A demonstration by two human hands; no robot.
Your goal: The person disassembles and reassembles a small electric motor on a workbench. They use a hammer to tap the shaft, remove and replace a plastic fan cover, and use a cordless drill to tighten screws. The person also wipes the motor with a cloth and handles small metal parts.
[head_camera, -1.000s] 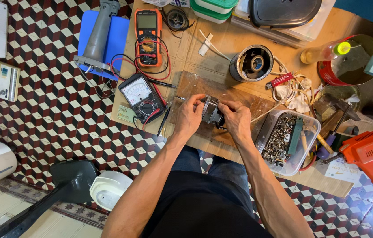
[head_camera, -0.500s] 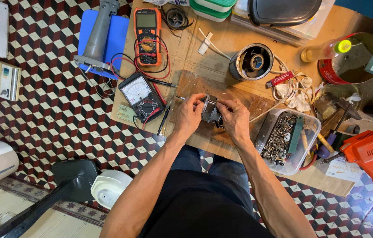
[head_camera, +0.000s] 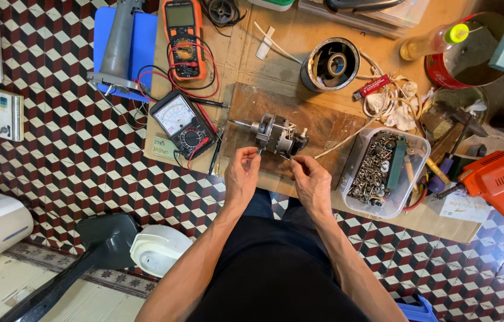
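Observation:
A small grey electric motor [head_camera: 278, 136] with a shaft pointing left lies on a brown wooden board [head_camera: 329, 122] on the low workbench. My left hand [head_camera: 243, 177] is just in front of the motor, apart from it, fingertips pinched together; what it pinches is too small to tell. My right hand [head_camera: 312, 183] is beside it, pinching a thin pale wire [head_camera: 286, 157] that runs up to the motor's underside.
An analog meter [head_camera: 181, 125] and an orange digital multimeter [head_camera: 184, 37] lie left of the board with red and black leads. A clear tub of screws [head_camera: 383, 170], an orange power tool [head_camera: 493, 179], a round motor housing [head_camera: 330, 64] and a bottle [head_camera: 433, 40] crowd the right.
Both hands were gripping the motor; they have let go and drawn back toward me. The motor now lies alone on the board.

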